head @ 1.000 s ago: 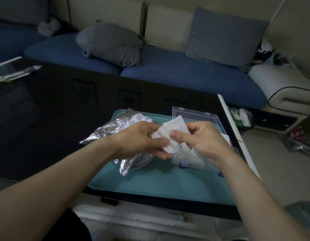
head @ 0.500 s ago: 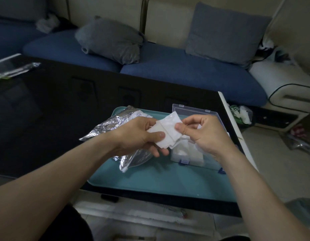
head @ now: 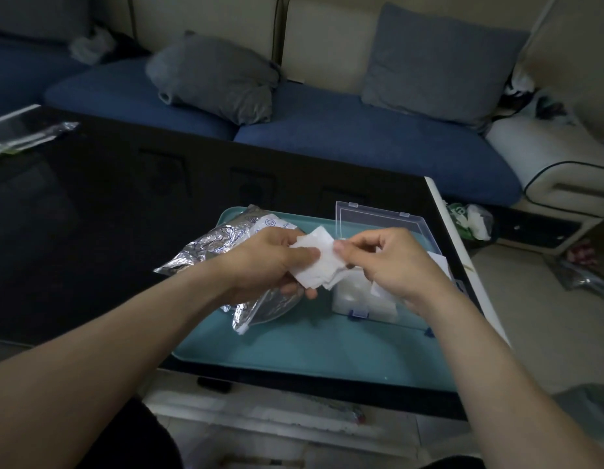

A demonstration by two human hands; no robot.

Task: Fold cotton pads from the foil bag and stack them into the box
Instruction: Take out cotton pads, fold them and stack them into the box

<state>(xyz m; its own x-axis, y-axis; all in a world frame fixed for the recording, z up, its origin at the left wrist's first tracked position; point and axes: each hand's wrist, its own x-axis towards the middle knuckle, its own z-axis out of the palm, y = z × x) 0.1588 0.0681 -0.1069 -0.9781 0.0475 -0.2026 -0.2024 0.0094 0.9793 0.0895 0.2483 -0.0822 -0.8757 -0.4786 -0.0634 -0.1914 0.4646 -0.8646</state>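
A white cotton pad [head: 319, 262] is held in the air between both hands, above the teal tray [head: 314, 353]. My left hand [head: 267, 262] grips its left side with thumb on top. My right hand [head: 392, 262] pinches its right edge between thumb and fingers. Behind my left hand, the crumpled foil bag [head: 216, 242] lies on the tray's left part. The clear plastic box [head: 368, 302] stands open on the tray's right part, with white pads inside and its lid [head: 378, 218] raised at the back. My right hand hides part of the box.
The tray sits at the near right corner of a black glossy table [head: 108, 211]. A clear wrapper [head: 26, 137] lies at the table's far left. A blue sofa with grey cushions [head: 219, 76] is behind. Bags and litter lie on the floor [head: 473, 221] to the right.
Both hands keep hold of the pad and have turned it slightly; it now sits flatter between them, and the right thumb has shifted along its right edge.
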